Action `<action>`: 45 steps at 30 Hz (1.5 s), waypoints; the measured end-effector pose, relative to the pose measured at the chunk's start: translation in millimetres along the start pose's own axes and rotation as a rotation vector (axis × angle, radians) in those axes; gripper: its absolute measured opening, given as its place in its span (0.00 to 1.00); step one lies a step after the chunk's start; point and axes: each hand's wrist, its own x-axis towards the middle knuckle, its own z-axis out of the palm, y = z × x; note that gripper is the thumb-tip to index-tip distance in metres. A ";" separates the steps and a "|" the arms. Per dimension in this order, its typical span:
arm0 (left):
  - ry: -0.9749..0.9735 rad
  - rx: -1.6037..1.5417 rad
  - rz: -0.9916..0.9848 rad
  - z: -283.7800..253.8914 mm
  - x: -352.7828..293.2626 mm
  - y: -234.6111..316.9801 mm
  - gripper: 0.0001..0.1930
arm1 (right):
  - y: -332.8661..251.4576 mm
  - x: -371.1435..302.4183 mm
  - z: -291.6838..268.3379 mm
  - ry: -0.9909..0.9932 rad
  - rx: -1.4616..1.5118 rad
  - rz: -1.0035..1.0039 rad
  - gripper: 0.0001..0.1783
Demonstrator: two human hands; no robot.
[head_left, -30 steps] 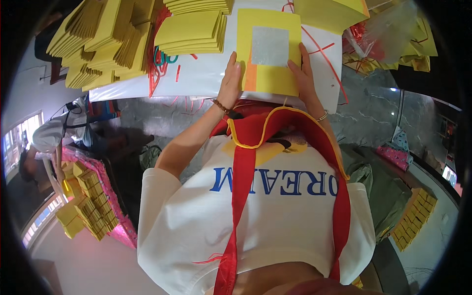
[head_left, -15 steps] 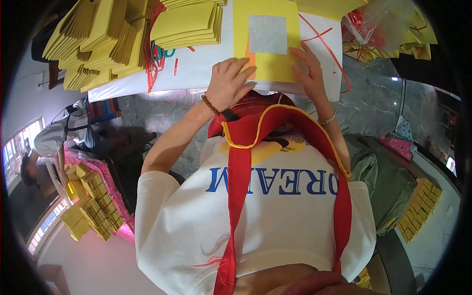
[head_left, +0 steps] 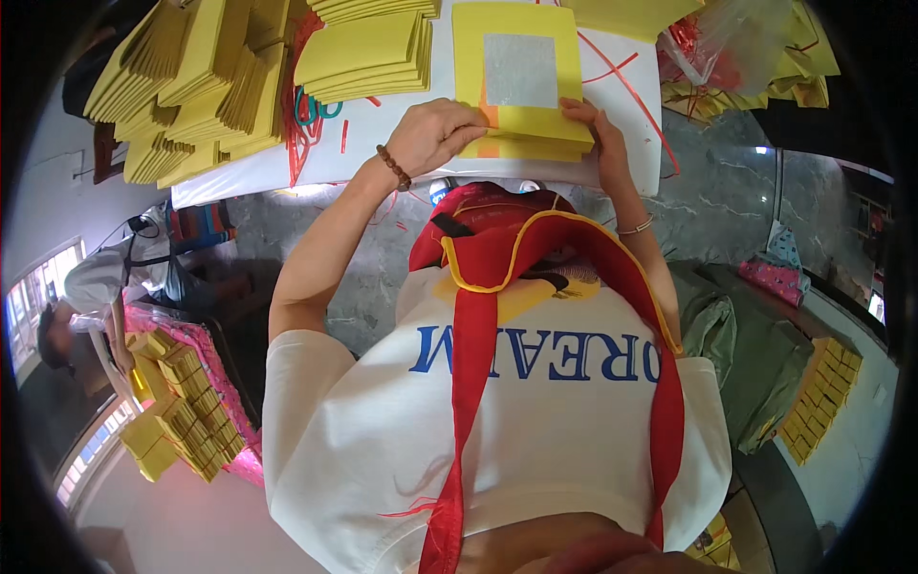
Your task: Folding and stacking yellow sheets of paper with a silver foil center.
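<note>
A yellow paper sheet (head_left: pixel 469 57) with a silver square (head_left: pixel 521 70) and an orange patch lies on the white-covered table, on top of other yellow paper. Its near edge is bent up into a fold across the front. My left hand (head_left: pixel 435 137) is closed, pinching the left end of that fold between thumb and fingers. At the right end, my right hand (head_left: pixel 602 142) grips the fold, fingers curled over the top; its thumb is mostly hidden.
Stacks of folded yellow paper (head_left: pixel 368 53) stand behind and left of my hands. Teal-handled scissors (head_left: pixel 316 107) and red ribbon (head_left: pixel 631 105) lie on the table (head_left: pixel 382 124). A clear plastic bag (head_left: pixel 736 43) is at far right. Another person (head_left: pixel 105 277) handles yellow bundles at left.
The sheet's near edge has gone from flat to bent upward. My left hand has closed on its left end, and my right fingers have curled over the right end.
</note>
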 end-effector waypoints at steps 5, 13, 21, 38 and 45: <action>-0.024 0.012 -0.029 -2.5 3.5 -0.4 0.09 | 0.1 1.6 -0.4 -0.017 -0.090 -0.030 0.27; -0.068 -0.209 -0.308 -5.9 8.5 0.9 0.11 | -1.2 2.8 1.3 -0.014 -0.094 -0.038 0.26; -0.174 -0.392 -0.403 -9.4 14.4 -10.6 0.09 | -0.9 2.3 0.6 0.033 -0.147 0.009 0.27; -0.358 -0.583 -0.470 -13.6 26.9 -28.9 0.08 | 12.3 1.6 -4.5 -0.021 0.057 0.010 0.28; -0.414 -0.585 -0.497 -24.5 35.5 -19.8 0.08 | 25.3 3.9 -9.5 0.016 0.194 0.153 0.28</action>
